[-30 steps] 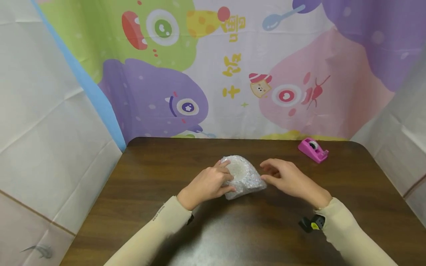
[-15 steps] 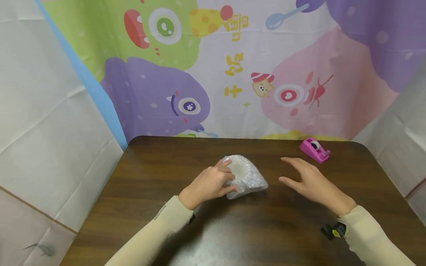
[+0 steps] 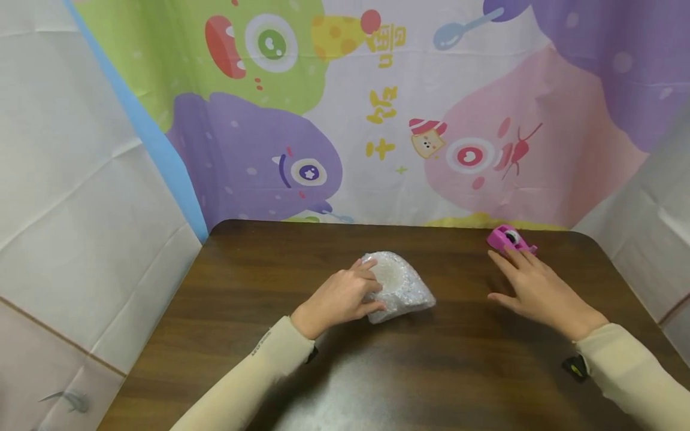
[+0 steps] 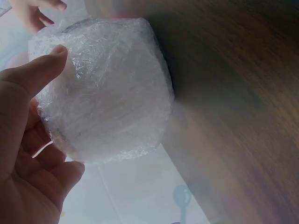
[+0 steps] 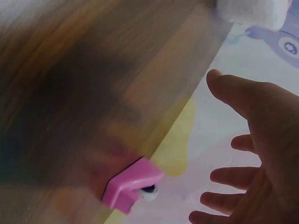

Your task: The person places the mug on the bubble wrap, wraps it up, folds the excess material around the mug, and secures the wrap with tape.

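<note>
My left hand [image 3: 338,302] grips the left side of a bubble-wrapped bundle [image 3: 405,293] near the middle of the table. In the left wrist view, the thumb lies on the wrap [image 4: 112,93] and the other fingers curl behind its edge. A round, paler patch shows on the bundle's top; what is inside is hidden. To the right, my right hand [image 3: 547,296] holds nothing, its fingers spread and fairly straight. Its fingertips overlap the front of a pink tape dispenser [image 3: 501,238] in the head view. The right wrist view shows the dispenser [image 5: 135,181] apart from the fingers.
The dark brown wooden table [image 3: 242,287] has rounded far corners. Behind it hangs a cartoon-printed curtain [image 3: 388,191]. Pale sheets with fold lines, such as the left one [image 3: 91,197], border the table on both sides.
My right hand has left the bundle's right corner and moved right to the tape dispenser, its fingers spreading. The left hand has kept its hold on the bundle, which stays in place.
</note>
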`<state>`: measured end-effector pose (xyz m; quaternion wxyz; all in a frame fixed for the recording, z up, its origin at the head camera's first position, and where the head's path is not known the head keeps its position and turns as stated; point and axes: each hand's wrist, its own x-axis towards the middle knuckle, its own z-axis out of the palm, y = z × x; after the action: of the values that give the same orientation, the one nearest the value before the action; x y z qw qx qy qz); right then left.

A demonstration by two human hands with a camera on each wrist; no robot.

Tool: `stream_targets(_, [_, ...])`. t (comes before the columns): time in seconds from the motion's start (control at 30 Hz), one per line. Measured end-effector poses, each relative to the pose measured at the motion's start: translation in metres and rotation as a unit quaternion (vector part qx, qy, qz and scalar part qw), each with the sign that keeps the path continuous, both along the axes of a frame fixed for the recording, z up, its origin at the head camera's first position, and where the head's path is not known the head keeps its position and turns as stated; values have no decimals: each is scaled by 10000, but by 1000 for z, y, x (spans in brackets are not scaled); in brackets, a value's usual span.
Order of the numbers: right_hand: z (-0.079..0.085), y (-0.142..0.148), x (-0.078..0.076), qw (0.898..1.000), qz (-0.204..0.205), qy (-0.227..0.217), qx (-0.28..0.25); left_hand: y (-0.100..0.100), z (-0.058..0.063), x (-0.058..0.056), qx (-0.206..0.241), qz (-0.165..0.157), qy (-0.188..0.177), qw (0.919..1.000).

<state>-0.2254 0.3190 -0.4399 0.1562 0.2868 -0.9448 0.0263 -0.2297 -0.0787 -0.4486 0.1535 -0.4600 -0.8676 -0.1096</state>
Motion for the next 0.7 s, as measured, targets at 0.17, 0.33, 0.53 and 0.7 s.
stream_targets(0.17, [2,14,-7,9981,-451,-272,311,0,0,0,63,5,85,9999])
stream_targets(0.33, [3,25,-21,9865,-1037,-1169,489,0,0,0,46,47,44,10000])
stream_targets(0.53, [5,35,-41,9722,-1378,-1841,446,0,0,1,21,45,26,10000])
stream_targets(0.7, [6,45,-60,9693,-1410,-2014,68,0,0,0,47,0,98,9999])
